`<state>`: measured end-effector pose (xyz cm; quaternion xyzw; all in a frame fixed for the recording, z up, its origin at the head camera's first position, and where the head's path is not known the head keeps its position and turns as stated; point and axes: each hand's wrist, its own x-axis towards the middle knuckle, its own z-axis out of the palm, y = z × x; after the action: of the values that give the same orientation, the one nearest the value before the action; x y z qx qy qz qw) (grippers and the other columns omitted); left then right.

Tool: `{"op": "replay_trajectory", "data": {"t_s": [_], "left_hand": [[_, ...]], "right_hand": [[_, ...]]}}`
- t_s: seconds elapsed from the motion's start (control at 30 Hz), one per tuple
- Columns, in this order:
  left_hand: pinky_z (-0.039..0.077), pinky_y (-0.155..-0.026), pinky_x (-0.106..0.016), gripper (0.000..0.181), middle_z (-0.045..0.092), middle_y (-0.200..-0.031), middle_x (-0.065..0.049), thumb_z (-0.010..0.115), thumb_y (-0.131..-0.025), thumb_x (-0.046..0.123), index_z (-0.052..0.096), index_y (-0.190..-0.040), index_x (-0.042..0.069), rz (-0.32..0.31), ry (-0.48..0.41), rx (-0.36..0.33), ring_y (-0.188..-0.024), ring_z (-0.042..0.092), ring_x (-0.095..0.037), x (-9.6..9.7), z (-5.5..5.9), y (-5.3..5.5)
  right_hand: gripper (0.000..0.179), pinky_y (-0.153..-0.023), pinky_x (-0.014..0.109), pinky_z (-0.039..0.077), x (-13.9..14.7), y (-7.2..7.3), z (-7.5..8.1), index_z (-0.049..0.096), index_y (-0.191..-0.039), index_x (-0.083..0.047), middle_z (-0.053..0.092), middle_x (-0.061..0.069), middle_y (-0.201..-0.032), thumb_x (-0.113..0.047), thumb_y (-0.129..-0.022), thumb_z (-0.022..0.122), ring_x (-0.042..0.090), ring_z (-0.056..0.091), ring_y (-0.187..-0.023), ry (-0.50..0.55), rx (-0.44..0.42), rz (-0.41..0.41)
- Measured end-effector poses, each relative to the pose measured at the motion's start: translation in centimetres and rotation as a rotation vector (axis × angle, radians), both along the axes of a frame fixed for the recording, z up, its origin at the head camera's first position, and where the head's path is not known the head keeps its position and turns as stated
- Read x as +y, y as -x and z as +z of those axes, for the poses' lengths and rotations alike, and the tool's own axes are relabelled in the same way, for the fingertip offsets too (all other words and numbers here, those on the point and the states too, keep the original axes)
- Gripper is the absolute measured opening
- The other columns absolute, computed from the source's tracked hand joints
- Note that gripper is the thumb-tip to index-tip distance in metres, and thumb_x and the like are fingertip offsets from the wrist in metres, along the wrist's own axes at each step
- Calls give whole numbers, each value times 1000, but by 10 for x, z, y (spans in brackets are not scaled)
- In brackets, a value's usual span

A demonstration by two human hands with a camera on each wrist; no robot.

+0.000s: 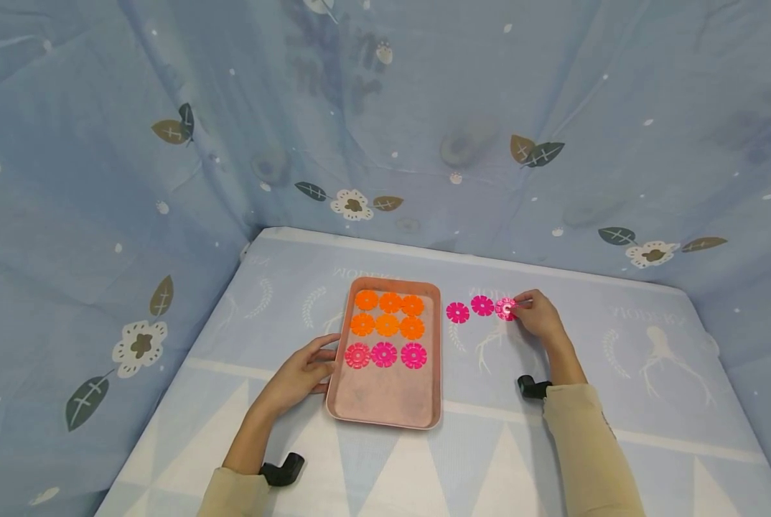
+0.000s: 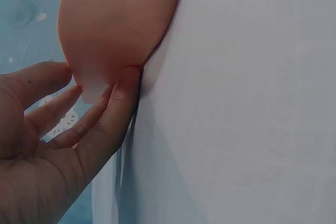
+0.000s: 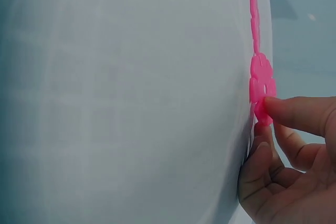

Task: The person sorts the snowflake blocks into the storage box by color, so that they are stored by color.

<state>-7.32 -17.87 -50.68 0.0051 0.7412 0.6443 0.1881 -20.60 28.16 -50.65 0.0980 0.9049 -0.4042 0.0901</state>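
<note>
A pink tray [image 1: 385, 398] holds several orange flower-shaped plastic discs [image 1: 387, 325] in two rows. Below them lies a row of three pink flower-shaped discs [image 1: 384, 354]. My left hand [image 1: 301, 373] is at the tray's left side, its extended fingertips touching the outer wall, as the left wrist view also shows. To the right of the tray, my right hand [image 1: 540, 316] pinches a pink flower-shaped disc [image 3: 261, 74] between thumb and fingers, at table level. Two more pink discs, a nearer one [image 1: 458, 312] and another [image 1: 482, 305], lie in line to its left.
A pale blue and white patterned cloth [image 1: 489, 459] covers the table. Blue printed fabric [image 1: 424, 129] hangs behind and at the sides. Black curved pieces show at the left wrist [image 1: 283, 470] and right wrist [image 1: 533, 387].
</note>
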Motion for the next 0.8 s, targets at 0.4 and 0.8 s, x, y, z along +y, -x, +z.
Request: {"op": "replay_trajectory", "data": {"t_s": [0.4, 0.8], "left_hand": [[59, -80, -43, 53, 52, -136, -22, 59, -101, 10, 44, -151, 17, -5, -10, 5, -113, 63, -35, 0, -2, 0], [59, -80, -41, 52, 54, -135, -18, 58, -101, 9, 46, -150, 21, 15, 16, 3, -111, 64, -31, 0, -4, 1]], "right_hand": [[33, -69, 23, 55, 6, -8, 4, 53, -129, 11, 60, 18, -105, -9, -102, 53, 13, 59, -78, 235, 47, -46], [35, -78, 27, 58, 4, -16, 13, 52, -130, 10, 58, 20, -111, -12, -103, 54, 23, 63, -88, 302, 57, -42]]}}
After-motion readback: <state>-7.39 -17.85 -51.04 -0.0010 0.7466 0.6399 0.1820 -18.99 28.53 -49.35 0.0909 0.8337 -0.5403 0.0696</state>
